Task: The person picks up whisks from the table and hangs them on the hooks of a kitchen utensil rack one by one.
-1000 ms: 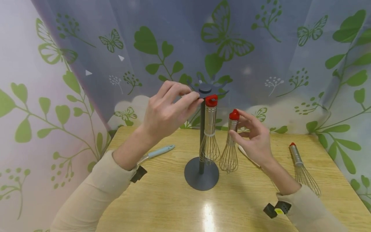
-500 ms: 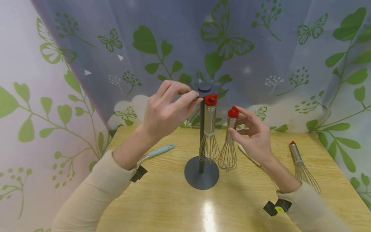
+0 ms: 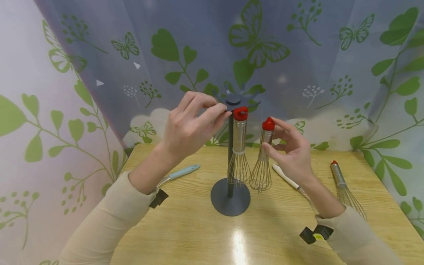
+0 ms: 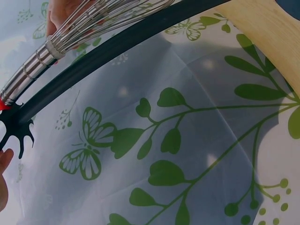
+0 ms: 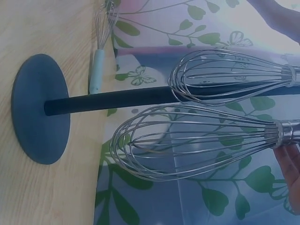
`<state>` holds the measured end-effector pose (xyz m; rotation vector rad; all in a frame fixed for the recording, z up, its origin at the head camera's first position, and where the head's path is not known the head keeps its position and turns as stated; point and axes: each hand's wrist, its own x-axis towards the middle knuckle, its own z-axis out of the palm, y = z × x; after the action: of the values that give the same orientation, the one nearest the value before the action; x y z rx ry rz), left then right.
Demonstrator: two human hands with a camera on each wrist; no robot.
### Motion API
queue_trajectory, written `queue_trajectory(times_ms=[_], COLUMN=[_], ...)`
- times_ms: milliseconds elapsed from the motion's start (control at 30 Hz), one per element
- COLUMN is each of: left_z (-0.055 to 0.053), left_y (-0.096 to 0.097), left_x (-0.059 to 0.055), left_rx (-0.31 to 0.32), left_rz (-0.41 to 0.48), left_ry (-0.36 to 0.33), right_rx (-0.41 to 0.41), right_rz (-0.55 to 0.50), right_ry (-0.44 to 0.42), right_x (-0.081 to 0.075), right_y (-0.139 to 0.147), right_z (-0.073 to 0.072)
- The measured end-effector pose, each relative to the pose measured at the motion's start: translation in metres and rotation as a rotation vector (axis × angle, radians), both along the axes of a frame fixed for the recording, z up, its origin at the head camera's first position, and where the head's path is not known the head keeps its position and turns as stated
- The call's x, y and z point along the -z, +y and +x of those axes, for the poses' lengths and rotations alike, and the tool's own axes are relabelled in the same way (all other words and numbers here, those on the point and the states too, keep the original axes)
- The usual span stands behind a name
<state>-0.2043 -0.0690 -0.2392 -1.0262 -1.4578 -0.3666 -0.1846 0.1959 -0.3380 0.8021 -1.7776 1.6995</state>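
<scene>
In the head view, a dark utensil stand [image 3: 230,158] with a ring of hooks at its top stands on the table. My left hand [image 3: 190,127] pinches the edge of the hooked top from the left side. A metal whisk [image 3: 240,136] with a red end cap hangs from a front hook, wires down, beside the post. To its right my right hand [image 3: 291,151] holds a second red-capped whisk [image 3: 266,143] upright by its metal handle, clear of the table. The right wrist view shows the held whisk's wires [image 5: 187,143] near the hanging one, apart from the post.
A whisk with a light blue handle [image 3: 183,172] lies left of the stand. Behind my right forearm lies a white-handled whisk [image 3: 285,176]. Another red-capped whisk [image 3: 338,176] lies at the right on the wooden table [image 3: 185,228]. A patterned curtain [image 3: 198,22] hangs behind.
My right hand has raised the held whisk slightly, and more of the white handle now shows. My left hand stays at the stand's top, and the hanging whisk keeps its place.
</scene>
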Motion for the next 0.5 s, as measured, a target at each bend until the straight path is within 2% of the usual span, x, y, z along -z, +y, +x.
queue_trajectory(times_ms=[500], left_z=[0.0014], left_y=[-0.0001], left_x=[0.0000], left_rx=[0.004], left_rz=[0.004], left_ry=[0.000], right_rx=[0.006], right_rz=[-0.022], right_ry=[0.030], right_x=[-0.0079], right_y=[-0.0051], right_z=[0.0025])
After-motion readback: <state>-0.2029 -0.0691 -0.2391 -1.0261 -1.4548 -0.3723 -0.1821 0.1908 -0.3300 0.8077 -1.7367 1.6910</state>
